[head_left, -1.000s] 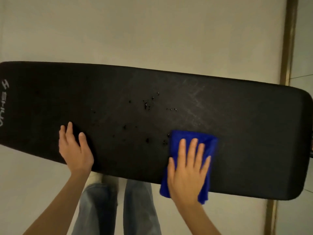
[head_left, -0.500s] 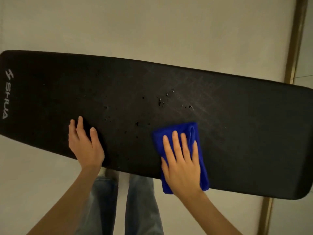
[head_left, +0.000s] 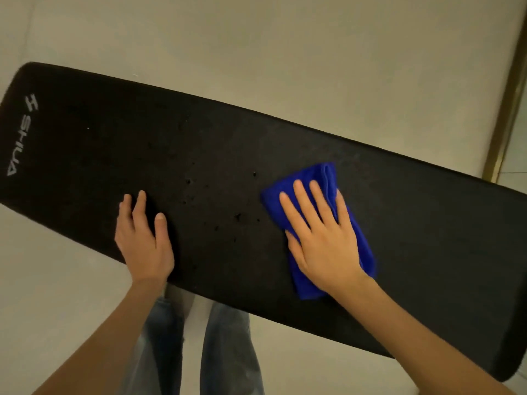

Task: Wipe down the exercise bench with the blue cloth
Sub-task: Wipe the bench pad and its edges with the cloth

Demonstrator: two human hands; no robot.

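A long black padded exercise bench (head_left: 413, 223) runs across the view, tilted down to the right, with a white logo at its left end. Small wet droplets dot its middle. A folded blue cloth (head_left: 322, 178) lies on the pad right of centre. My right hand (head_left: 319, 232) presses flat on the cloth with straight fingers and covers most of it. My left hand (head_left: 142, 238) rests flat on the bench near its front edge, left of the droplets.
Pale floor (head_left: 256, 52) surrounds the bench. A brass-coloured strip (head_left: 504, 109) runs down the right side. My legs in blue jeans (head_left: 228, 352) stand below the bench's front edge.
My right hand has slid the cloth from the front edge up onto the pad and away from me, over where droplets lay. The left hand kept its place.
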